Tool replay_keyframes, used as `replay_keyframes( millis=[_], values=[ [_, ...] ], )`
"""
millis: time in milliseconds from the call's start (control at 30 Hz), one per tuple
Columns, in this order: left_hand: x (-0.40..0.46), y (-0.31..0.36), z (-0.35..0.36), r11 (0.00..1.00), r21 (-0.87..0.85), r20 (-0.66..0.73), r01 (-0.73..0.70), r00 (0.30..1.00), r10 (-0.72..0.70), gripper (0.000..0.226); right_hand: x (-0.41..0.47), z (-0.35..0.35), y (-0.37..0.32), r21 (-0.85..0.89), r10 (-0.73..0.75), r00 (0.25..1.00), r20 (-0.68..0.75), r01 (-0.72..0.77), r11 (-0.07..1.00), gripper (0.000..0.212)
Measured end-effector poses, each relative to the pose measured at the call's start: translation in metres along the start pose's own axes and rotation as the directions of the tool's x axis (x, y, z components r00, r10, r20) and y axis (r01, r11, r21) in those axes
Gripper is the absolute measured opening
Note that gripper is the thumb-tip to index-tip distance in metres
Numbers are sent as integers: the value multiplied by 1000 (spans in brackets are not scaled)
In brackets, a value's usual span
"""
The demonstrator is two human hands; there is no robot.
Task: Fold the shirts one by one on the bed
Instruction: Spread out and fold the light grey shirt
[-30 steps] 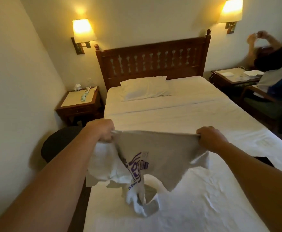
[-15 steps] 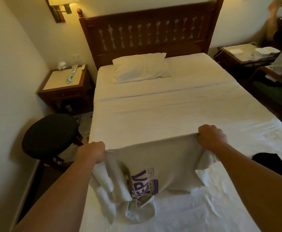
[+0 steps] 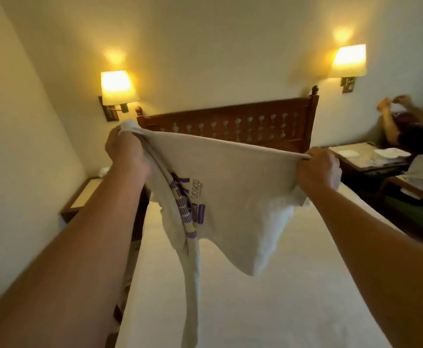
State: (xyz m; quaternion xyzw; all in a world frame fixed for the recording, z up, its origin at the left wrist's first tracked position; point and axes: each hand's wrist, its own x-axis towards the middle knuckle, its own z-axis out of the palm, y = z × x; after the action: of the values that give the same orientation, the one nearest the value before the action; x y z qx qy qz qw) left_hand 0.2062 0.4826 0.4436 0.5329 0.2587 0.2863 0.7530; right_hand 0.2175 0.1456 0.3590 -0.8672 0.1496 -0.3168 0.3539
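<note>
while both hands grip the shirt (image 3: 235, 187) taut above the bed (image 3: 280, 297) | step: shaking out | next: lay it flat

The shirt (image 3: 233, 187) has been lifted clear of the bed (image 3: 280, 297) and is now held up by raised hands.

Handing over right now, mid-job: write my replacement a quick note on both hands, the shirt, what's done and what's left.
Left hand grips one bunched top corner of the white shirt; right hand grips the other.
The shirt hangs stretched between them above the bed, purple print facing you, a strip dangling low.
Done: shirt is picked up and spread.
Left: lay it flat on the bed and fold it. No other shirts in view.
</note>
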Motion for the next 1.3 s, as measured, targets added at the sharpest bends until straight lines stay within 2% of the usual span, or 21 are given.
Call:
replay_keyframes(
  millis=[100,167,200,267,300,367,400,467,567,633,667,733,767,833,933,1000,1067,1133,1167,1233,1300],
  values=[
    [-7,36,0,973,-213,54,-87,993,100,12,10,-10,-20,87,1,1000,-29,2,996,20],
    [-21,43,-11,948,-237,94,-213,966,240,19,6,-15,-22,144,7,1000,-18,-4,990,21],
    [-30,40,-21,928,-128,84,-350,929,362,24,0,-17,-19,175,15,1000,-5,-13,984,22],
    [-47,23,-51,787,156,156,-597,801,577,27,-16,-17,-4,229,28,999,19,-31,973,23],
    [-52,6,-69,721,246,230,-648,761,606,26,-26,-16,9,231,35,998,42,-44,972,23],
    [-58,-38,-114,607,422,352,-673,739,575,27,-53,-14,42,193,57,991,120,-80,978,19],
    [-62,-63,-140,515,522,408,-680,729,550,30,-68,-12,62,177,64,983,171,-95,980,17],
    [-71,-122,-197,237,663,556,-710,679,478,35,-108,-8,109,116,69,967,245,-100,988,23],
    [-104,-216,-275,-132,719,690,-683,679,250,43,-180,-6,188,-66,-23,942,334,47,997,36],
    [-139,-285,-321,-276,686,718,-673,688,106,40,-232,-3,255,-173,-67,906,418,152,973,36],
    [-157,-311,-339,-313,657,732,-686,680,44,35,-253,-3,285,-218,-56,887,458,173,961,34],
    [-190,-370,-374,-377,574,769,-727,637,-57,30,-300,2,351,-317,-19,844,535,222,922,32],
    [-212,-403,-395,-376,544,777,-750,620,-111,28,-333,1,387,-348,13,817,576,231,909,34],
    [-236,-430,-419,-372,536,756,-758,627,-188,26,-370,-9,421,-358,36,782,622,243,902,33],
    [-285,-502,-473,-388,521,627,-760,649,-431,28,-443,-27,493,-318,-18,705,709,342,884,32],
    [-313,-530,-493,-403,536,553,-742,669,-497,32,-478,-38,527,-291,-46,675,736,378,879,40],
    [-334,-551,-499,-416,551,570,-723,691,-445,24,-496,-46,545,-278,-64,670,739,390,878,39],
    [-352,-573,-492,-446,552,600,-705,707,-374,41,-505,-52,555,-346,-4,678,735,381,857,31],
    [-357,-579,-482,-449,553,609,-702,708,-357,50,-507,-53,556,-385,33,674,738,379,842,37],
    [-370,-594,-459,-410,529,657,-743,665,-355,59,-512,-56,564,-465,141,645,751,365,807,56],
    [-379,-610,-431,-349,477,713,-807,587,-383,57,-515,-55,573,-493,175,636,752,366,789,57]
  ],
)
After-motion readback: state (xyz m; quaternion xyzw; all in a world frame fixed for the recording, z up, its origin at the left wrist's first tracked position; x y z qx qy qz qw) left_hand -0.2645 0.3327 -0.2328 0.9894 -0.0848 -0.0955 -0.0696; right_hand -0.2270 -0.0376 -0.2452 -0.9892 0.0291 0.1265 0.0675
